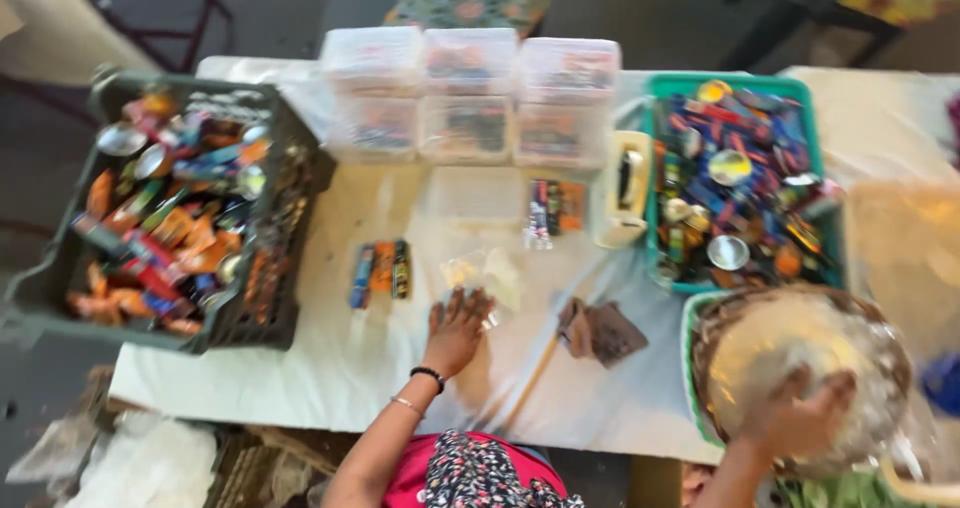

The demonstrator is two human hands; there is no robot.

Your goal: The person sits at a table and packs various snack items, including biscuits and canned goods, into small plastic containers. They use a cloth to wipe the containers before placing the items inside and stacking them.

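Nearest the camera, the right hand [800, 413] reaches into a round woven basket [720, 328] at the right edge of the table. Its fingers curl down onto a heap of clear plastic bags [790, 353] that fills the basket; motion blur prevents telling whether they pinch a bag or only rest on the heap.

Left hand [455, 330]: laid palm down on the white tablecloth [350, 358] near the front centre, fingers spread. The fingertips touch a small clear bag [485, 273] lying flat just beyond them. Two bracelets sit on this wrist, one dark and one thin and pale.

Adjacent items on the cloth:
- A brown folded piece [600, 330] lies between the two hands, with a thin wooden stick [535, 373] just beside it.
- A short row of small wrapped packets [380, 271] lies left of the clear bag.
- A second small packet group [555, 208] lies farther back.

Outer items:
- A green tray [655, 93] behind the basket holds mixed coloured packets and round metal lids.
- A dark crate [60, 278] on the left overhangs the table edge, filled with similar packets.
- Six clear lidded boxes [470, 93] stand stacked in two tiers along the back edge.
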